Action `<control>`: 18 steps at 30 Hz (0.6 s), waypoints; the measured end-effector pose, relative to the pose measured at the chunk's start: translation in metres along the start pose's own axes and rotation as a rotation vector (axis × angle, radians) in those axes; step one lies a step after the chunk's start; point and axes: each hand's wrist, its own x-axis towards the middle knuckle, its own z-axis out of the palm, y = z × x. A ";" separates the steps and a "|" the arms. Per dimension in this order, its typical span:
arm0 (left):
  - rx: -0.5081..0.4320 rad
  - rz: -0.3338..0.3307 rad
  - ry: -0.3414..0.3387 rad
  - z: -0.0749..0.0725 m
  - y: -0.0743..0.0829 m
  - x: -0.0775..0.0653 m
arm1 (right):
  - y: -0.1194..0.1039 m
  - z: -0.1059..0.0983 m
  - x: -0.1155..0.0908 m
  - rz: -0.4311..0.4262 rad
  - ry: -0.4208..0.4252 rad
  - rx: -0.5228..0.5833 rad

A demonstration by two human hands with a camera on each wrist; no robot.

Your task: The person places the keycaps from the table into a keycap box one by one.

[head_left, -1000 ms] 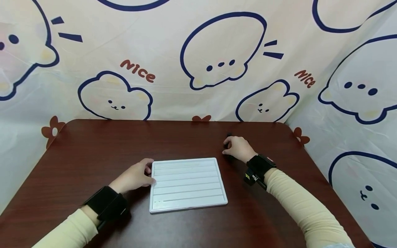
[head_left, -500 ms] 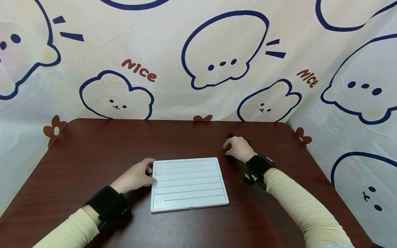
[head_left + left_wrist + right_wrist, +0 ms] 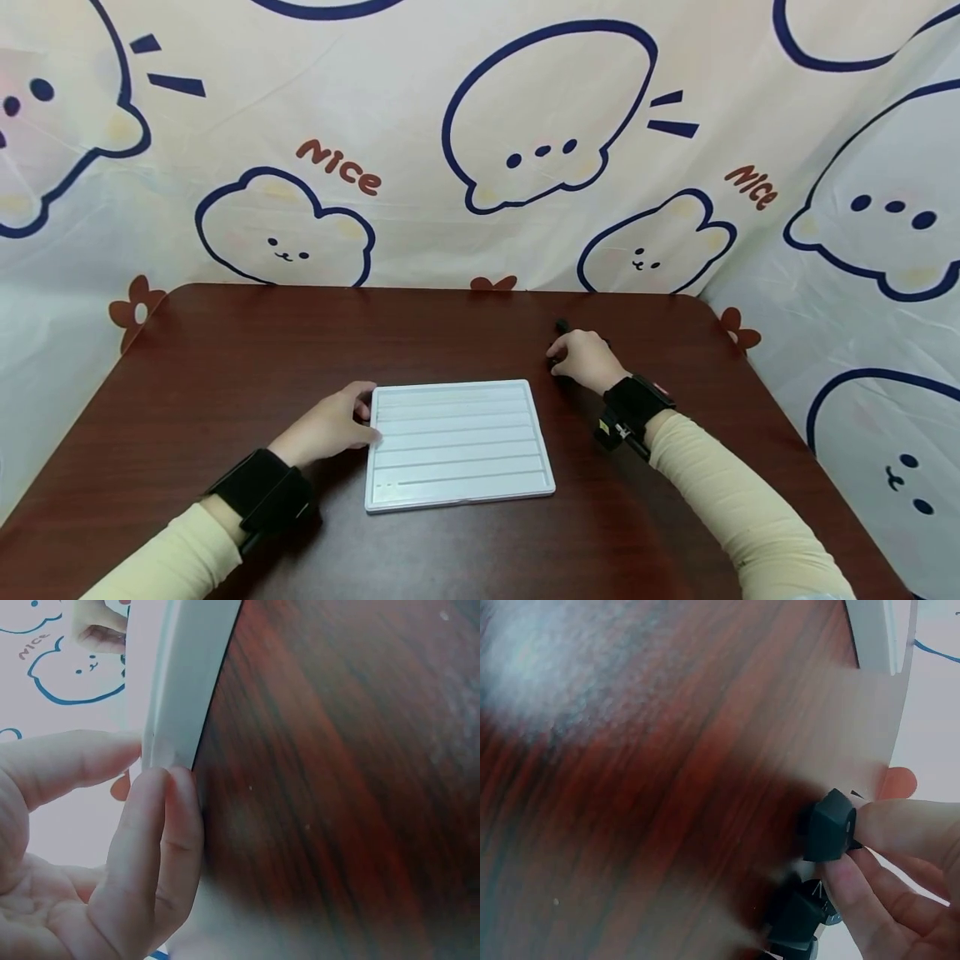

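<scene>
A flat white ridged panel [image 3: 459,446] lies on the brown table. My left hand [image 3: 330,429] holds its left edge, thumb at the upper side and fingertips against the rim, as the left wrist view shows. At the back right, my right hand [image 3: 588,360] pinches a small black angular piece [image 3: 829,826] between thumb and fingers, low over the table. A second black piece [image 3: 796,922] with thin metal parts sits close beside it in the right wrist view. Above the right fingers in the head view, a black bit [image 3: 562,326] shows; the hand hides the rest.
The dark wood table [image 3: 420,333] has rounded back corners. A pale cloth backdrop [image 3: 420,233] printed with cartoon outlines hangs behind it and along the right side. A corner of the white panel enters the right wrist view at the top.
The right hand has moved slightly to the right among the black pieces. The left hand stays at the panel's edge, and the whole head view has shifted a little.
</scene>
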 end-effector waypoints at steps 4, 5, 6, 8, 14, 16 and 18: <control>-0.018 -0.004 0.012 0.002 0.001 -0.001 | -0.001 -0.001 -0.001 0.004 -0.001 0.017; -0.022 -0.008 0.018 0.003 0.001 -0.001 | -0.001 -0.001 -0.001 0.001 -0.003 0.027; -0.025 -0.013 0.025 0.003 0.001 -0.001 | -0.001 -0.001 -0.002 -0.006 -0.004 0.036; -0.031 -0.023 0.038 0.005 0.001 -0.001 | -0.001 -0.001 -0.003 -0.024 -0.004 0.056; -0.046 -0.029 0.074 0.009 0.001 -0.003 | -0.002 0.001 -0.004 -0.089 0.011 0.080; -0.034 -0.022 0.089 0.010 0.002 -0.004 | -0.002 0.001 -0.005 -0.094 0.012 0.092; -0.012 -0.014 0.103 0.010 0.002 -0.006 | -0.003 0.001 -0.006 -0.100 0.010 0.107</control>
